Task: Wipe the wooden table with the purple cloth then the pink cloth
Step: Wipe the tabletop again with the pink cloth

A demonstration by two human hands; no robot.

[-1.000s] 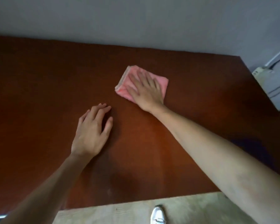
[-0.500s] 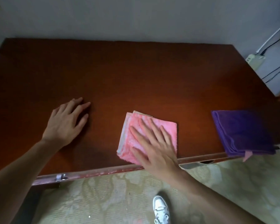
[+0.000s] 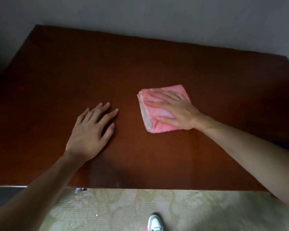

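A folded pink cloth lies on the dark wooden table, right of its middle. My right hand presses flat on top of the cloth, fingers spread and pointing left. My left hand rests flat on the bare wood to the left of the cloth, fingers apart and holding nothing. A gap of bare wood separates the two hands. I cannot make out the purple cloth in this view.
A grey wall runs along the table's far edge. Below the near edge is a pale patterned floor with a white shoe. My right forearm crosses the table's right part.
The right hand has slid the pink cloth from the near edge away toward the table's middle. The view has shifted, and the purple cloth at the right has left the frame. The left hand stays flat.
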